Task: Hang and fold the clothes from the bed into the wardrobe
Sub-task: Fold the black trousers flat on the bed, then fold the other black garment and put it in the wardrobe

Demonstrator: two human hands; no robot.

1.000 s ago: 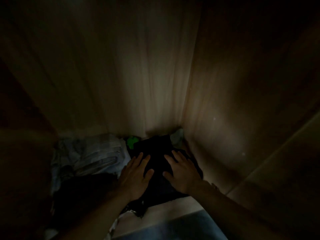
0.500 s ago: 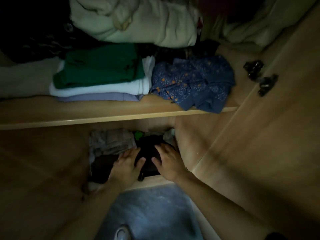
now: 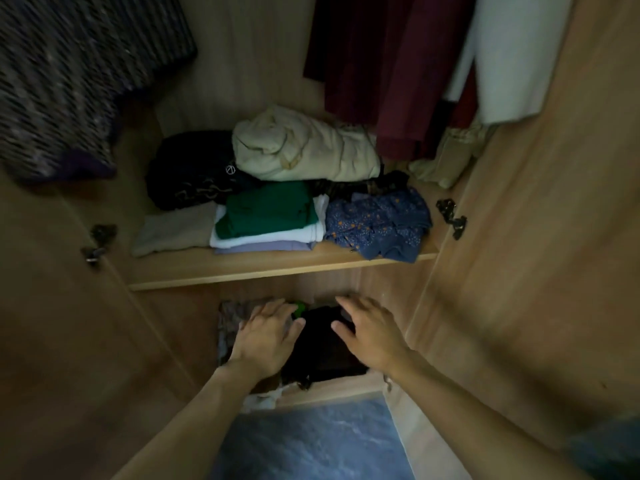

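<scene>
A folded black garment [image 3: 323,348] lies on the bottom shelf of the wooden wardrobe [image 3: 277,270]. My left hand [image 3: 268,336] hovers over its left edge with fingers spread and straight. My right hand [image 3: 370,332] is over its right side, fingers straight too, and holds nothing. Whether the palms still touch the cloth I cannot tell. To the left of the black garment lies a pale patterned folded cloth [image 3: 228,318], and a small green thing [image 3: 299,308] shows behind it.
The shelf above carries a folded stack with a green top [image 3: 268,211], a blue dotted garment [image 3: 377,223], a cream bundle [image 3: 301,148] and a black garment [image 3: 192,171]. Maroon clothes [image 3: 381,64] and a white one [image 3: 512,57] hang above. Open doors with hinges [image 3: 450,218] flank me. Blue floor [image 3: 311,441] lies below.
My head has risen and pulled back, so the upper shelf and hanging clothes came into view. Both hands have lifted slightly and drawn back off the black garment, which stays on the bottom shelf.
</scene>
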